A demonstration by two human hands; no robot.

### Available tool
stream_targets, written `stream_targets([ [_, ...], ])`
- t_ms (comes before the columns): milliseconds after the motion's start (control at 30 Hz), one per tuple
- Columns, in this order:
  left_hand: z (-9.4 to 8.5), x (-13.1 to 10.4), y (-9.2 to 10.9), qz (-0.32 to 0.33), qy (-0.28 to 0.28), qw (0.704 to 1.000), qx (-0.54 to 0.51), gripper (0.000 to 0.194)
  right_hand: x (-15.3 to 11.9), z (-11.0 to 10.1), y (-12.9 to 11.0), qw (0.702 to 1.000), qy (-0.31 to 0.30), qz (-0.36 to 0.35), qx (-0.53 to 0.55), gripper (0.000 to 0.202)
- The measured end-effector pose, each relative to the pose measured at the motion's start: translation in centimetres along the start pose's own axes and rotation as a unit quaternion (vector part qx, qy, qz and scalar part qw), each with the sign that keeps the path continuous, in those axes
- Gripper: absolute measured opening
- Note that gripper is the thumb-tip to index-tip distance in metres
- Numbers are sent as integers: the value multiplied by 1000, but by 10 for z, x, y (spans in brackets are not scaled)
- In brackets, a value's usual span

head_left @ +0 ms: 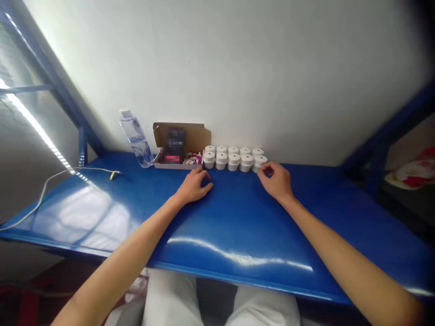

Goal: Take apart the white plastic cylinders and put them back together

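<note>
White tubs (234, 163), frame ctr.: set in 2 rows, prob. for neatness; L hand (193, 186) loosely spread; R hand (277, 181), grip indiscernible.

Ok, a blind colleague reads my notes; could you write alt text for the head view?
A person's right hand is at the right end of two rows of white cylinders on a blue table. The left hand is near an open cardboard box; a clear plastic bottle is left of the box.
</note>
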State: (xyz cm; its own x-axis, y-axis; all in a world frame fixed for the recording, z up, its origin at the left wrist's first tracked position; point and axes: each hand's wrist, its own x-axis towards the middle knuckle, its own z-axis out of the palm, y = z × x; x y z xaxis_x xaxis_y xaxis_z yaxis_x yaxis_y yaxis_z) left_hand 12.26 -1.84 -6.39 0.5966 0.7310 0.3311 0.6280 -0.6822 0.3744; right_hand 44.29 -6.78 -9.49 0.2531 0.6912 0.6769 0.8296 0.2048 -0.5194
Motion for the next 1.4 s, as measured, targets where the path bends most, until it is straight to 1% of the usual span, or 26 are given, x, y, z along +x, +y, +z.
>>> stream_targets([
  [33,0,0,0,-2,1,1000,-1,19,1,-1,-2,999,31,-7,-1,6],
  [67,0,0,-1,-5,2,1000,-1,19,1,-1,-3,999,47,-12,1,6],
  [133,-1,0,-1,-10,0,1000,2,20,1,-2,-6,999,41,-19,9,4],
  [200,-1,0,-1,-11,-9,1000,8,21,0,-2,-9,999,7,-29,22,4],
  [267,-1,0,1,-13,-14,1000,20,22,-2,-1,-13,997,-46,-52,33,7],
  [333,1,-1,3,-22,-16,999,38,24,-5,-1,-18,991,-98,-84,47,14],
  [400,3,-3,5,-35,-13,998,52,27,-7,-2,-25,984,-137,-101,60,21],
  [467,5,-4,7,-39,-9,997,60,29,-9,-3,-32,981,-156,-94,69,24],
  [533,7,-5,8,-38,-9,997,62,29,-11,-4,-36,980,-173,-71,71,23],
  [633,8,-5,7,-41,-9,997,62,28,-11,-4,-38,978,-194,-41,66,22],
  [733,7,-4,7,-48,-3,997,58,29,-11,-4,-36,978,-196,-24,64,22],
  [833,7,-4,7,-58,3,997,54,32,-10,-4,-34,978,-193,-23,72,22],
  [1000,8,-5,7,-79,21,995,55,44,-9,-3,-34,976,-199,-30,80,21],
  [1200,7,-5,9,-95,9,994,50,59,-9,-1,-33,975,-204,-30,83,19],
  [1400,7,-5,9,-96,5,994,52,62,-9,0,-30,972,-212,-46,86,19],
])
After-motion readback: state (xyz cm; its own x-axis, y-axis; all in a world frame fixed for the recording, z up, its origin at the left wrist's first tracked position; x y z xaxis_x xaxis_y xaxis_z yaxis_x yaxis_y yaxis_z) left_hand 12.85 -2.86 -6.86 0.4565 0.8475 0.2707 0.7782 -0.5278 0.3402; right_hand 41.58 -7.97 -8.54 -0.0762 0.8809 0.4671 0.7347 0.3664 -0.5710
